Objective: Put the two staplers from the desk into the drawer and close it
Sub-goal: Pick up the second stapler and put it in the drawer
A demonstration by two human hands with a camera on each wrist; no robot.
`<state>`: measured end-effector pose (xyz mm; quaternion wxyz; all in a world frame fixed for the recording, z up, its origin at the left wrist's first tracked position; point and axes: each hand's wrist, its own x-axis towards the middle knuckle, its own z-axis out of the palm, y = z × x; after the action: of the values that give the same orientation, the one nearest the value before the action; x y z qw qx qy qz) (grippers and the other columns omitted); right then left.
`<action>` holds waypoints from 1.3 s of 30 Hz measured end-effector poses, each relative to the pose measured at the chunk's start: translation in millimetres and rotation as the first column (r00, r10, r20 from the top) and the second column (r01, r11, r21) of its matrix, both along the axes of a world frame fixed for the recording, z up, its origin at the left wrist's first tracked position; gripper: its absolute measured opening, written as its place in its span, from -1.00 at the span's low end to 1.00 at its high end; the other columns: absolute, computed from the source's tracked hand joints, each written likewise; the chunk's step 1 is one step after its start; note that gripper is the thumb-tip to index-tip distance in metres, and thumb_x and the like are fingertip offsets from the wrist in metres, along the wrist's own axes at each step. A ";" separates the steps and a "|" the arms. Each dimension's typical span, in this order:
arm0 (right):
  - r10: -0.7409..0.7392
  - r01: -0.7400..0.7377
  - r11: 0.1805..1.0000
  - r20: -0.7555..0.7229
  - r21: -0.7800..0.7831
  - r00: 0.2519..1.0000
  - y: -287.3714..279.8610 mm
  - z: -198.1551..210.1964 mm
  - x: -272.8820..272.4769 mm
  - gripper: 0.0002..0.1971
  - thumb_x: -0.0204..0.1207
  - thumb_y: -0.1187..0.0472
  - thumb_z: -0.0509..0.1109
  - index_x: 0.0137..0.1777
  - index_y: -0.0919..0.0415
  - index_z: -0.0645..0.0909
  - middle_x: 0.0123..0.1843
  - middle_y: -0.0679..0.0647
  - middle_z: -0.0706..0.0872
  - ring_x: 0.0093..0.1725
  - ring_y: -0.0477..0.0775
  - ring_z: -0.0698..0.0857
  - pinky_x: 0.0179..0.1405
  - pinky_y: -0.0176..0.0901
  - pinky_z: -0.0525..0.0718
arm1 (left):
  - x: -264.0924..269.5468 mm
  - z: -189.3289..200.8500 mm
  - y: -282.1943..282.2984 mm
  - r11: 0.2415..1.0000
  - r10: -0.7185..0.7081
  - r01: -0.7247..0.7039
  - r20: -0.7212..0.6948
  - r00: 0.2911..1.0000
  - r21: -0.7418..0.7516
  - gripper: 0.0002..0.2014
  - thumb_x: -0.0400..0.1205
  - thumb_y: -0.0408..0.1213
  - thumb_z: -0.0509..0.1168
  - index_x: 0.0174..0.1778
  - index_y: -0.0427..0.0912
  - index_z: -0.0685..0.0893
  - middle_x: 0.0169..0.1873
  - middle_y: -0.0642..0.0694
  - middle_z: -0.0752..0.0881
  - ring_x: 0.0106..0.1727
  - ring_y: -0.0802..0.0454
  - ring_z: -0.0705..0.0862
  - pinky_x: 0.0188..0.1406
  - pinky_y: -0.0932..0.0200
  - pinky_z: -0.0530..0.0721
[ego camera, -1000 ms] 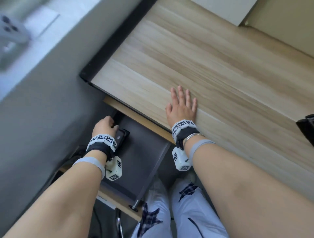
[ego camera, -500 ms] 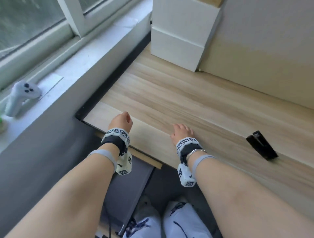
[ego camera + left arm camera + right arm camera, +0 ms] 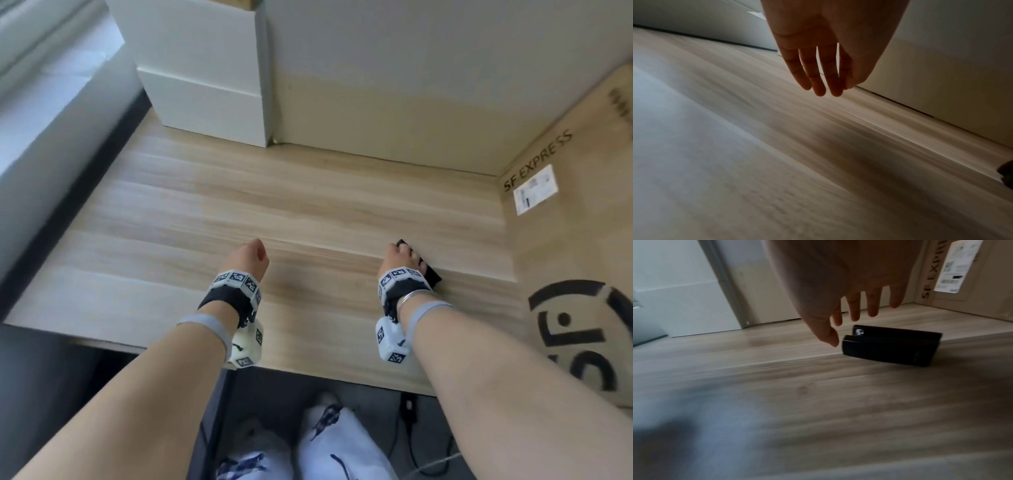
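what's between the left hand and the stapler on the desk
Only bare wooden desk. The head view shows it: left hand hangs open, the stapler sits under the right hand.

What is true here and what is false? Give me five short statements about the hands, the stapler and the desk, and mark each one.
1. A black stapler lies on the desk below the right hand. True.
2. The left hand holds a stapler. False: it holds nothing, and its fingers hang relaxed over the desk.
3. The right hand's fingers are curled tight round the stapler. False: they are spread open above it.
4. A cardboard box printed SF EXPRESS stands at the right of the desk. True.
5. Two staplers show on the desk. False: only one is in view.
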<state>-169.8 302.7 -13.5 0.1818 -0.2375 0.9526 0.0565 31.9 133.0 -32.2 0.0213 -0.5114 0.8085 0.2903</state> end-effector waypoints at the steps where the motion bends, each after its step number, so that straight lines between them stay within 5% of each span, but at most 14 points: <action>1: -0.031 0.031 0.999 -0.002 -0.014 1.000 5.2 -3.0 -8.8 -0.49 0.51 0.37 0.24 0.47 0.11 0.39 0.54 0.16 0.38 0.52 0.24 0.33 0.47 0.14 0.29 | -9.2 -2.3 2.7 1.000 -0.014 0.014 0.005 1.000 -0.001 -0.80 0.61 -0.35 0.15 0.02 -0.28 0.65 -0.04 -0.30 0.78 -0.11 -0.24 0.68 -0.15 0.06 0.60; 4: -0.080 0.081 0.996 0.033 -0.026 0.996 14.5 -11.4 -29.9 -0.37 0.48 0.35 0.33 0.55 0.04 0.29 0.61 0.15 0.25 0.54 0.26 0.28 0.47 0.14 0.28 | -31.2 -10.9 9.7 0.999 -0.043 0.043 0.005 0.999 0.005 -0.80 0.62 -0.35 0.16 0.03 -0.30 0.66 -0.04 -0.29 0.78 -0.02 -0.25 0.71 -0.13 0.04 0.60; 9: -0.097 0.094 0.995 0.159 0.025 0.983 16.9 -25.7 -54.3 -0.17 0.47 0.30 0.40 0.67 -0.02 0.05 0.51 0.22 0.41 0.53 0.28 0.36 0.50 0.21 0.28 | -51.5 -18.9 16.3 0.998 -0.062 0.062 0.026 0.998 -0.003 -0.79 0.62 -0.34 0.15 0.06 -0.28 0.66 -0.03 -0.26 0.79 0.00 -0.23 0.72 -0.09 0.06 0.62; 19: -0.010 0.018 0.999 0.234 -0.032 0.972 6.5 -21.9 -54.5 -0.33 0.43 0.20 0.50 0.48 0.24 0.27 0.37 0.31 0.51 0.35 0.36 0.55 0.22 0.12 0.58 | -50.5 -14.6 7.2 0.999 -0.035 0.037 0.058 0.998 -0.034 -0.79 0.62 -0.35 0.15 0.05 -0.28 0.66 -0.01 -0.29 0.78 0.00 -0.26 0.72 -0.17 0.08 0.57; 24: 0.011 0.014 0.996 0.280 -0.085 0.960 -14.2 -10.3 -14.1 -0.27 0.40 0.15 0.49 0.50 0.22 0.21 0.37 0.27 0.51 0.36 0.32 0.55 0.18 0.06 0.60 | -35.6 -6.4 3.2 0.998 -0.041 0.043 0.041 0.998 -0.049 -0.79 0.62 -0.37 0.14 0.07 -0.27 0.65 0.00 -0.28 0.78 0.00 -0.25 0.71 -0.21 0.13 0.50; 29: 0.103 -0.057 0.986 0.305 -0.156 0.947 -41.1 0.3 44.2 -0.43 0.48 0.22 0.39 0.44 0.26 0.26 0.27 0.30 0.64 0.26 0.32 0.66 -0.11 -0.07 0.51 | 9.6 -0.4 -3.9 0.998 -0.011 0.013 0.028 1.000 -0.059 -0.78 0.61 -0.40 0.14 0.07 -0.28 0.66 0.02 -0.29 0.78 0.02 -0.27 0.72 -0.14 0.07 0.60; 34: 0.090 0.006 0.971 0.383 -0.241 0.920 -68.5 12.1 120.3 -0.42 0.49 0.18 0.37 0.47 0.25 0.28 0.32 0.27 0.63 0.31 0.31 0.62 0.08 -0.04 0.59 | 78.6 1.8 -12.7 0.998 0.039 -0.037 0.032 0.999 -0.059 -0.78 0.63 -0.37 0.13 0.09 -0.26 0.64 0.03 -0.29 0.78 0.02 -0.27 0.73 -0.06 -0.01 0.68; 39: 0.155 -0.027 0.956 0.427 -0.291 0.891 -93.0 12.2 205.0 -0.46 0.48 0.19 0.37 0.44 0.25 0.33 0.28 0.24 0.66 0.27 0.31 0.66 0.01 -0.08 0.57 | 159.3 3.6 -17.8 0.992 0.114 -0.111 0.037 0.993 -0.066 -0.77 0.61 -0.39 0.13 0.08 -0.28 0.65 0.02 -0.31 0.78 0.04 -0.28 0.71 -0.01 -0.05 0.67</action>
<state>35.2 209.7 -1.3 0.3568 -0.3120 0.8716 -0.1249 191.2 115.2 -28.6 0.0051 -0.5624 0.7867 0.2544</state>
